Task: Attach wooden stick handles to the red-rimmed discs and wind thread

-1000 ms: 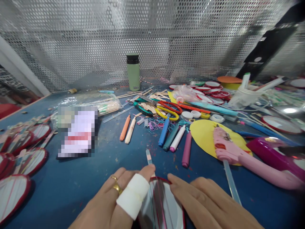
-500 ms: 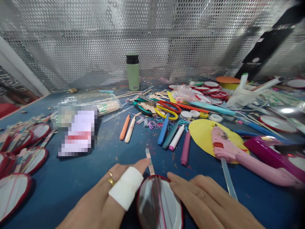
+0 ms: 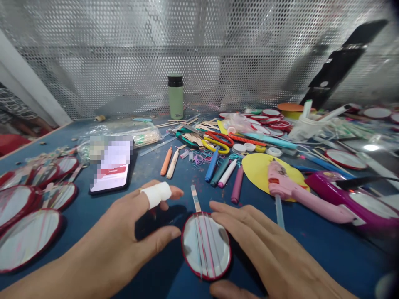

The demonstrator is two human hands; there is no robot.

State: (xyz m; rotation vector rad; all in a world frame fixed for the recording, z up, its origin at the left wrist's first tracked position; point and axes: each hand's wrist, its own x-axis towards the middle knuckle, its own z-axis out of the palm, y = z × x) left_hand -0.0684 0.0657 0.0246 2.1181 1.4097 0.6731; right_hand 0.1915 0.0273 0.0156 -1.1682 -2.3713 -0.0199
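A small round white piece with a red rim (image 3: 220, 249) lies flat on the table in front of me. Pink, red and blue-green threads run lengthwise over it, and a flat wooden stick (image 3: 195, 200) with coloured bands juts from its far edge. To its left is my left hand (image 3: 134, 224), thumb and fingers apart and holding nothing; white tape wraps its index finger. The thumb tip comes close to the rim. My right hand (image 3: 258, 241) curves along the right side with fingers spread; its fingertips are at the upper right rim, and whether they touch is unclear.
Similar red-rimmed rounds (image 3: 29, 236) pile up at left beside a phone (image 3: 116, 174). Markers (image 3: 213, 165), scissors (image 3: 215, 145) and a green tumbler (image 3: 176, 97) stand or lie farther back. At right, a pink glue gun (image 3: 307, 199) rests partly on a yellow disc (image 3: 255, 170).
My left hand has drawn back leftward from the round piece and spread its fingers. More of the piece now shows. My right hand stays along its right side, fingers wider apart.
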